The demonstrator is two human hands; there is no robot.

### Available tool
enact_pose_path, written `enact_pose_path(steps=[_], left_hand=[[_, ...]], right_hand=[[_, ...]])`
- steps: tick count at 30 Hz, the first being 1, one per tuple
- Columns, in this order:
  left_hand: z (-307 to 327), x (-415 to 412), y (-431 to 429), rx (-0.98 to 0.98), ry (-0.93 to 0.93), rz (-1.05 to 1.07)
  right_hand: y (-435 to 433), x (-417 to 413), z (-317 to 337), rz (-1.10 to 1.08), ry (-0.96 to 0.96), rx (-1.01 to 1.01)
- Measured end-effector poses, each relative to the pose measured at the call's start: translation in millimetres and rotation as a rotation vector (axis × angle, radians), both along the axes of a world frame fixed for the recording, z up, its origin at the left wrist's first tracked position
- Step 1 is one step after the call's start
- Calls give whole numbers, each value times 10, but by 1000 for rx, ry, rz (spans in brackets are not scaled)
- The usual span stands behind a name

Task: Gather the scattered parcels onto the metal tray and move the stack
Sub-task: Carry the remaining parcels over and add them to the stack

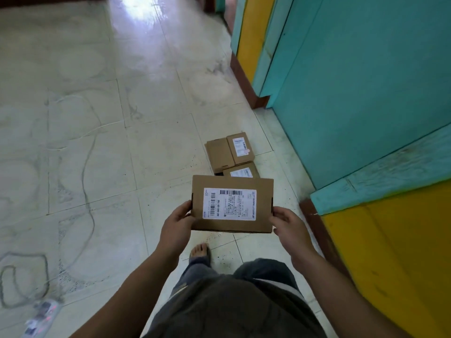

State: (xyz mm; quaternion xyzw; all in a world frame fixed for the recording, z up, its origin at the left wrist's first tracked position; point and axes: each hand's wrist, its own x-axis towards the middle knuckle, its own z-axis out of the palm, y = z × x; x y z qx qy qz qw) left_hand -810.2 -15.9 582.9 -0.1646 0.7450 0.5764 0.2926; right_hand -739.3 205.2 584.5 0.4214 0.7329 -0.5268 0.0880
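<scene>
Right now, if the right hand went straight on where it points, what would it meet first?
The brown cardboard parcel with a white label, whose edge the right hand grips; depth beyond is unclear.

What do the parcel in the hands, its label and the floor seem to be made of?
The held parcel looks like matte brown cardboard: dull tan faces, folded edges. Its label seems white paper, printed with black barcodes; its sheen I cannot tell. The floor looks like glossy pale tile, perhaps glazed ceramic or polished stone: straight joints and a bright reflection.
</scene>
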Motion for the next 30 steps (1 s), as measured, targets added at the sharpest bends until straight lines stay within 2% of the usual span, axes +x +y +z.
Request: enact_pose_path(steps=[7,14,20,24,30], left_hand=[[-278,-835,614,-33,-98,-17],[-661,-1323,1376,-113,-140,62],[-1339,-1695,2010,-143,-277,159],[-1820,-1874,2164,-139,-323,188],[-2758,-2119,2375,-87,-417,179]], right_hand=[[613,-797,-159,-31,-38,-22],[1426,-1555,-652,73,-114,-88],[2092,-2249,-1345,179,-248,-127],[2255,-2519,-1785,200,-297,-145],[2399,-2851,-2778,186,-374,-125]])
